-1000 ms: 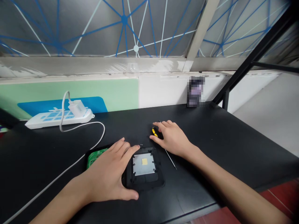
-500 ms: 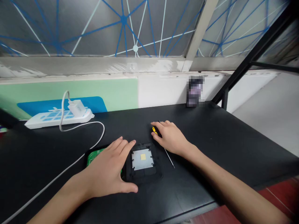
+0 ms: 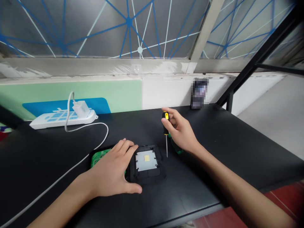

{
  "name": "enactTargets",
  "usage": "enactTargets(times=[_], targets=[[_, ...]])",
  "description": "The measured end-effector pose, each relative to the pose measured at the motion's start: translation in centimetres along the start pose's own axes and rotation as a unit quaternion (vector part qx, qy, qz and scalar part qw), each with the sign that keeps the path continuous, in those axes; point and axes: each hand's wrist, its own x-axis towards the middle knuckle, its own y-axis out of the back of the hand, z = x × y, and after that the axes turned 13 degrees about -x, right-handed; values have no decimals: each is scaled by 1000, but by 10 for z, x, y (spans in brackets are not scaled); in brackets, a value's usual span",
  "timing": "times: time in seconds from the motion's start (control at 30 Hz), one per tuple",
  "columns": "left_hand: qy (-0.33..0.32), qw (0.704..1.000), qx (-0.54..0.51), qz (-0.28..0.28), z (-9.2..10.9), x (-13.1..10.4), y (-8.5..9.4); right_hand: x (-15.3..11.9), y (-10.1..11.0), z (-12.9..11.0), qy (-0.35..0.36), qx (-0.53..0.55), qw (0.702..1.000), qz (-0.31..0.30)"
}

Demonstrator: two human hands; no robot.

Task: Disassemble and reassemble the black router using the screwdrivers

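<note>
A: Screwdriver [image 3: 165, 123] found where?

B: Held by the handle in the right hand [image 3: 182, 129], about midway between the tabletop's [image 3: 201, 190] far and near edges. Standing upright, pointing down, just right of the black cover [image 3: 162, 160].

A: Just changed?

B: Raised from lying slantwise under the fingers. Now better placed for aiming, by judgement. Seems clear of the cover's pale plate [image 3: 152, 163] and yellow pad [image 3: 146, 158].

A: And on the left?

B: Spread open, left hand [image 3: 106, 175] over the circuit board [image 3: 99, 155], reaching the cover's upper left corner. Well apart from the right.

A: Farther out?

B: Running from the tabletop's near left corner, white cable [image 3: 47, 189]. Looping up to the charger [image 3: 81, 109] in the power strip [image 3: 39, 122], by the far left edge. Leaning near the far right corner, dark item [image 3: 199, 95].

A: Hard to read?

B: Mostly covered by the left hand, the board. Half hidden under the right wrist, a green piece [image 3: 177, 148]; can't name it. Blurred out, the dark item. Can't tell if touching the tabletop with the screwdriver's tip.
</note>
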Motion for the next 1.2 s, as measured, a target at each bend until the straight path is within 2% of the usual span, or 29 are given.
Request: enactTargets(times=[0.2, 0.4, 0.7, 0.93, 1.2], targets=[[-1, 1000, 10, -4, 0, 1, 0, -6, -8, -8, 55, 94, 992, 67], [-9, 1000, 14, -4, -1, 0, -1, -14, -14, -12, 104, 100, 983, 113], [-14, 1000, 26, 1, -1, 1, -1, -21, -13, -17, 178, 65, 972, 141], [-19, 1000, 21, 7, -1, 0, -2, -19, -13, -17, 201, 46, 966, 157], [-22, 1000, 9, 13, -2, -1, -1, -19, -14, -17, 181, 45, 971, 150]])
